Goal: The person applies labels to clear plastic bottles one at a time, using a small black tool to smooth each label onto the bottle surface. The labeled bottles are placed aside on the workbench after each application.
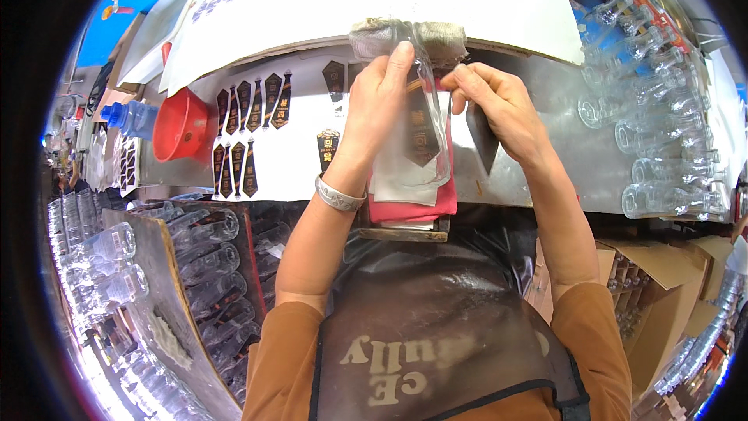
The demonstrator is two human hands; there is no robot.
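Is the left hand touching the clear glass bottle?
Touching. The head view shows the left hand lying on the clear glass bottle, fingers pressed against its upper part.

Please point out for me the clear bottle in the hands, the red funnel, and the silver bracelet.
Bottle (430, 121): head view, on its glass body, at the dark label.
Funnel (178, 126): head view, on its red bowl.
Bracelet (337, 196): head view, on the band at the left wrist.
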